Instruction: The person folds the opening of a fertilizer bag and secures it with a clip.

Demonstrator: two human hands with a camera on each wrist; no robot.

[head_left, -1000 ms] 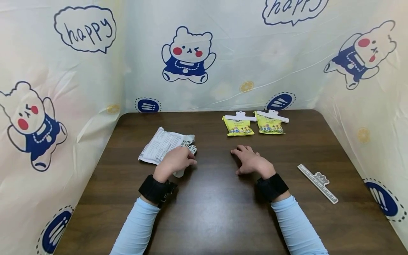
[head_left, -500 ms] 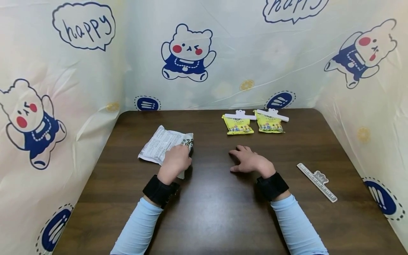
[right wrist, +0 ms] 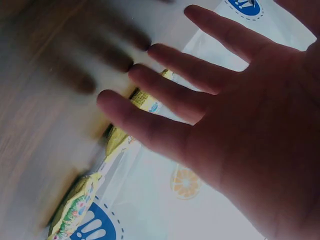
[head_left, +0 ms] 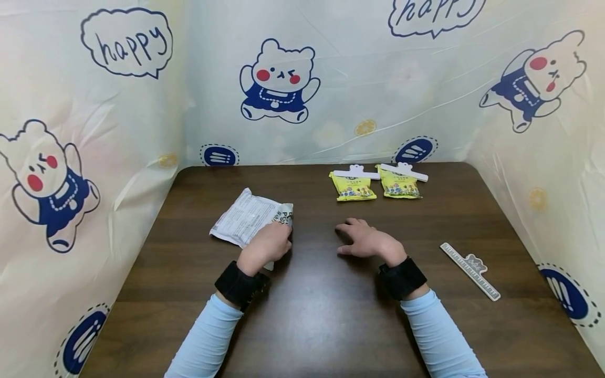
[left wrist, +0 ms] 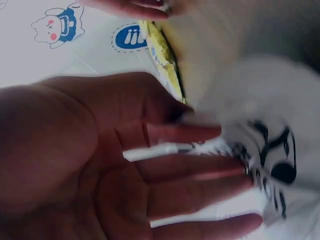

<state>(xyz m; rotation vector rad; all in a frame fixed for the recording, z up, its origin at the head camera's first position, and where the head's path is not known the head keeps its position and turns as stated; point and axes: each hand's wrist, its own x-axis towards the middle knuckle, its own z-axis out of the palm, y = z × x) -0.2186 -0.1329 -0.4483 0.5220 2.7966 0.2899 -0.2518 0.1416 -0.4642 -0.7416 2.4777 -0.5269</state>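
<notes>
A white printed plastic packet [head_left: 248, 212] lies at the left of the table. My left hand [head_left: 266, 244] pinches its near right edge between thumb and index finger [left wrist: 185, 132]. In the left wrist view the packet's black-lettered end [left wrist: 275, 155] is blurred, and the other fingers stretch along it. Toward the middle of the table, my right hand [head_left: 366, 241] holds nothing. Its fingers [right wrist: 145, 125] are spread and straight, above or on the tabletop; I cannot tell which.
Two yellow snack packets [head_left: 354, 188] [head_left: 399, 185], each topped by a white clip [head_left: 356, 172], lie at the back right of the table [head_left: 302, 315]. A loose grey-white clip [head_left: 470, 272] lies to the right of my right hand. Printed cloth walls [head_left: 359, 79] enclose the back and sides.
My left hand has shifted slightly right and toward me over the packet's end, and the packet has moved slightly right. The right hand has drifted a little left.
</notes>
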